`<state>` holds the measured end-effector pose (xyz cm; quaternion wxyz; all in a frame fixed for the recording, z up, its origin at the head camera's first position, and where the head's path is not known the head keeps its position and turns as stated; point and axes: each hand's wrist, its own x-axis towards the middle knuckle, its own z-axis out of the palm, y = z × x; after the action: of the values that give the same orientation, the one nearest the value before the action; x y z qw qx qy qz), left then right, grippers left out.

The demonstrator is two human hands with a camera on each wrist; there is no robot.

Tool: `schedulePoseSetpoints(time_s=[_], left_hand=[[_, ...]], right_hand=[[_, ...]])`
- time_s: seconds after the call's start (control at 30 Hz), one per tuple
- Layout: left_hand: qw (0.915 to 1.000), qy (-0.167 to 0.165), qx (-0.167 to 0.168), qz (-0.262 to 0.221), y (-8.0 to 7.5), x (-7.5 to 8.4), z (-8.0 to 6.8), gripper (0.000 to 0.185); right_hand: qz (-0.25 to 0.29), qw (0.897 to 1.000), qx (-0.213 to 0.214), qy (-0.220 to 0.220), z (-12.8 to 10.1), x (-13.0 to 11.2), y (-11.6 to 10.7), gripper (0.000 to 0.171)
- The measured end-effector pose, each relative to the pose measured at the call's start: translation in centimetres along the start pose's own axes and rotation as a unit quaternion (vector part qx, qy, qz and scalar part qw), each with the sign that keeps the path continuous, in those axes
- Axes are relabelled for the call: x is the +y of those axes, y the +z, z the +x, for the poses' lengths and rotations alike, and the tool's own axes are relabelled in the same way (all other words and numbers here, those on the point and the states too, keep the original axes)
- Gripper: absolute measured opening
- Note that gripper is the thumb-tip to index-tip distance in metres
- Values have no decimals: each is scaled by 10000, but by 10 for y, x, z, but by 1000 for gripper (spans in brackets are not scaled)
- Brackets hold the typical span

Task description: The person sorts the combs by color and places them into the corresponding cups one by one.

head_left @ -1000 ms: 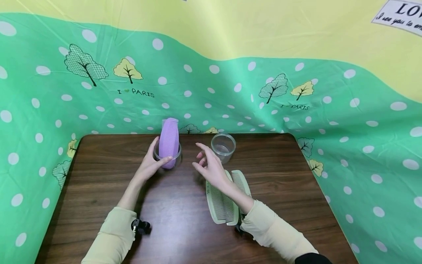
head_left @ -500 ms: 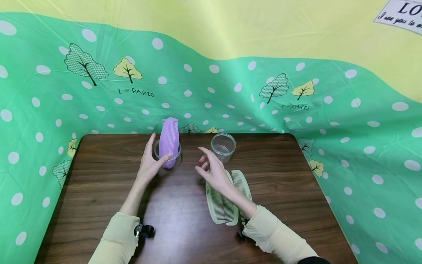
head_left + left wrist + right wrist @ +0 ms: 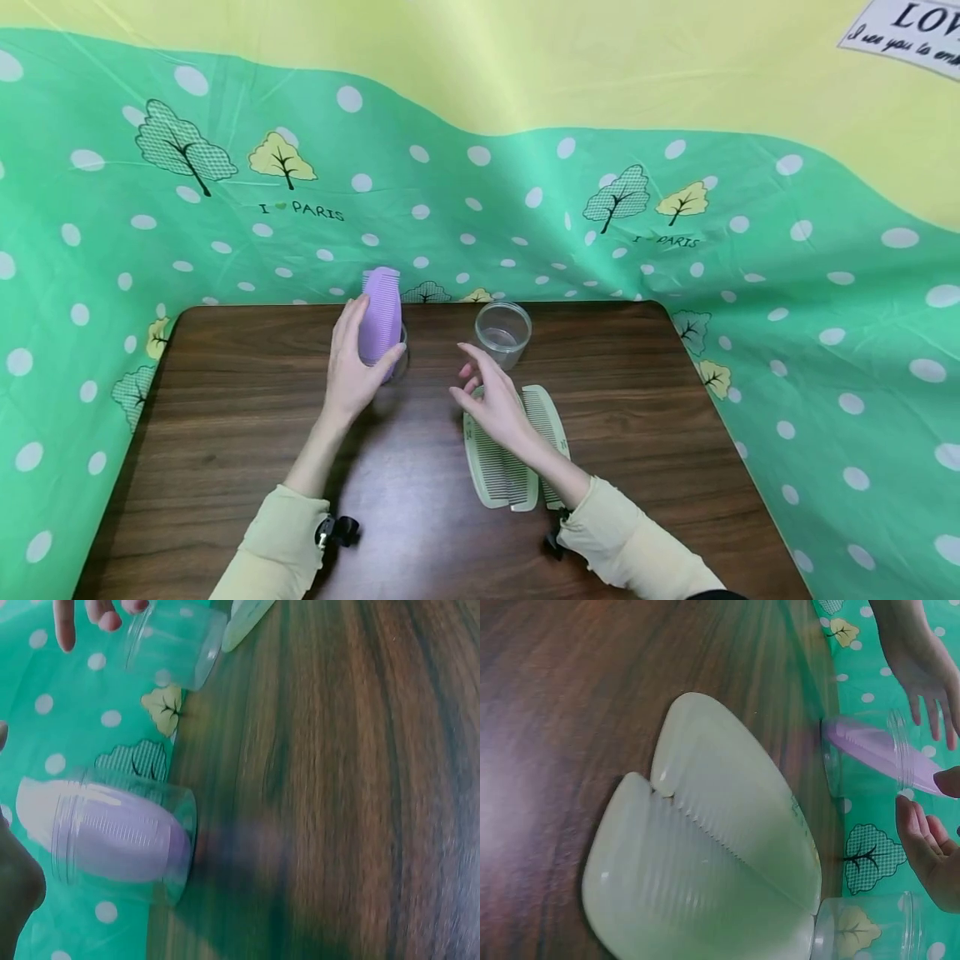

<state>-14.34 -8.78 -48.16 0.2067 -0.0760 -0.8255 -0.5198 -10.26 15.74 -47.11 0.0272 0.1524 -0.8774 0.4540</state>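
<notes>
A purple comb (image 3: 384, 308) stands leaning in a clear jar (image 3: 402, 367) at the table's back left, a second toothed edge showing behind it. My left hand (image 3: 351, 371) is raised beside it, fingers extended and thumb spread, overlapping comb and jar in the head view. From the right wrist, the left hand (image 3: 922, 667) appears apart from the comb, its fingers straight. Loosely bent and holding nothing, my right hand (image 3: 495, 408) hovers above pale green combs (image 3: 487, 471), in front of a second clear jar (image 3: 504, 337). My right forearm partly hides these combs.
The dark wooden table (image 3: 247, 400) ends at a green and yellow cloth (image 3: 450, 208) hanging behind and at both sides. Another green comb (image 3: 547, 421) lies to the right of the overlapping pair. The second jar holds nothing visible.
My left hand has come away from the jar's rim and shifted right over the comb, fingers straighter. The right hand has drawn slightly toward me. The combs and jars stay put.
</notes>
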Motion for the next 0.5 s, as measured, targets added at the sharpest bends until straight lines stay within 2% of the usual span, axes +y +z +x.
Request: schedulePoseSetpoints(time_s=[0.13, 0.2, 0.33, 0.5], left_hand=[[9975, 658, 225, 94, 12, 7, -2, 83], [9960, 875, 181, 10, 19, 11, -5, 82], [9938, 1087, -157, -158, 33, 19, -8, 82], [9913, 1187, -474, -297, 49, 26, -5, 84]], right_hand=[[-131, 9999, -1, 23, -5, 6, -2, 69], [-231, 9997, -13, 42, -10, 9, -2, 69], [-453, 9989, -44, 97, -17, 13, -1, 70], [-527, 9986, -5, 102, -20, 14, -3, 69]])
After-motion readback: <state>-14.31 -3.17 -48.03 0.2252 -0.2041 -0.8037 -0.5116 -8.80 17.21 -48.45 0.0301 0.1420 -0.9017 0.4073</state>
